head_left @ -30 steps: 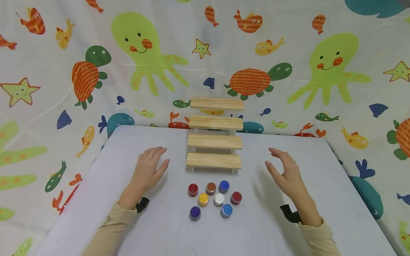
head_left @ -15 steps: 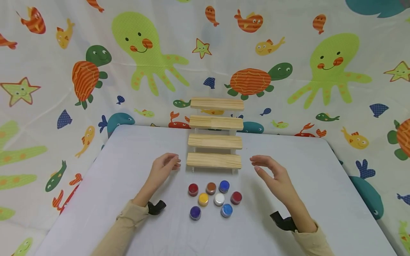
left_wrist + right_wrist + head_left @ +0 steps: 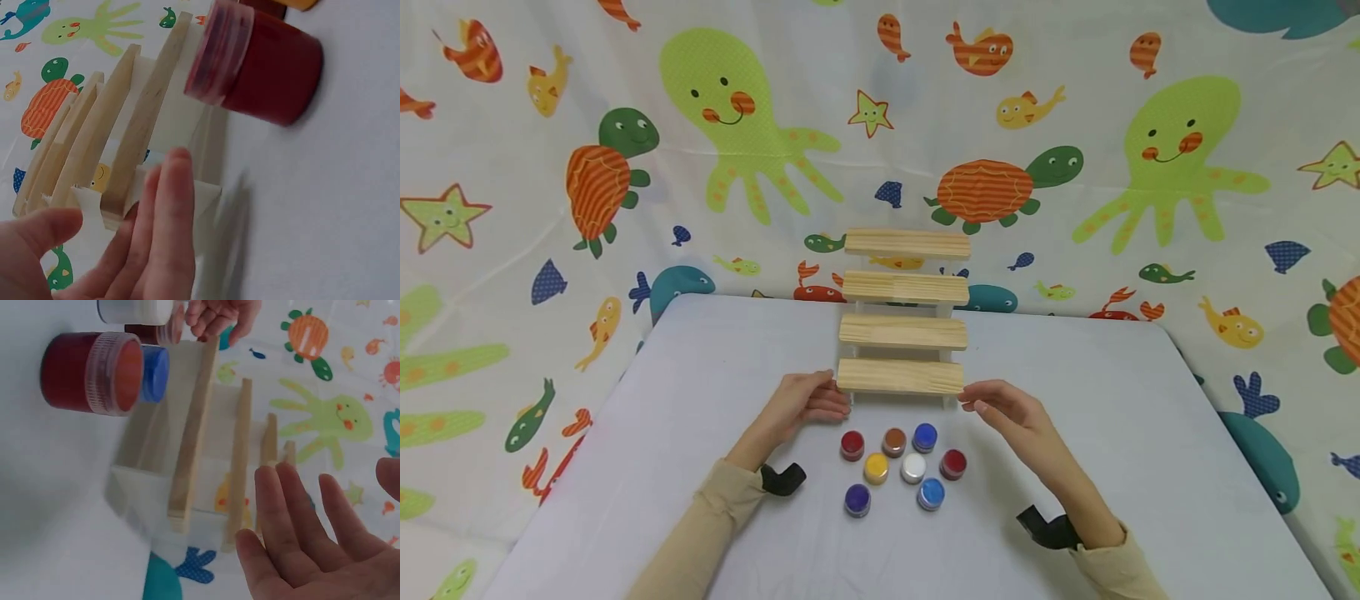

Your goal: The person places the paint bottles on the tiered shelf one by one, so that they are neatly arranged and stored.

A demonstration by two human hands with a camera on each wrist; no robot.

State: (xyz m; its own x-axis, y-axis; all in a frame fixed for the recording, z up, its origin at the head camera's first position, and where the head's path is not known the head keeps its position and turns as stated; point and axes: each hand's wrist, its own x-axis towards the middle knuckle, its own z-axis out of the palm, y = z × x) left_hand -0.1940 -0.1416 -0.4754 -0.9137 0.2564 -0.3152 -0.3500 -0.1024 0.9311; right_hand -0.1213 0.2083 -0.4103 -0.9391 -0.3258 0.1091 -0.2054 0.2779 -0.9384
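Observation:
A wooden stepped rack [image 3: 901,377] with pale plank steps on white supports stands at the table's middle. My left hand [image 3: 796,407] is at the left end of its lowest plank, fingers fairly straight and thumb apart; whether they touch the wood I cannot tell. At the plank's other end is my right hand [image 3: 1017,417], its fingers extended and spread in the right wrist view, with nothing held. In front of the rack sit several small paint pots, among them a red pot [image 3: 269,65], a yellow pot [image 3: 876,468], a white pot [image 3: 913,467] and a purple pot [image 3: 857,500].
The white tabletop [image 3: 752,542] surrounds the rack and pots. Behind it hangs a curtain [image 3: 880,175] printed with sea animals. Black straps [image 3: 784,479] are on both wrists. A darker red pot [image 3: 952,464] sits nearest my right hand.
Both hands have come inward from the sides to the ends of the lowest plank, moving down a little in the head view. The rack and the pots stay where they were.

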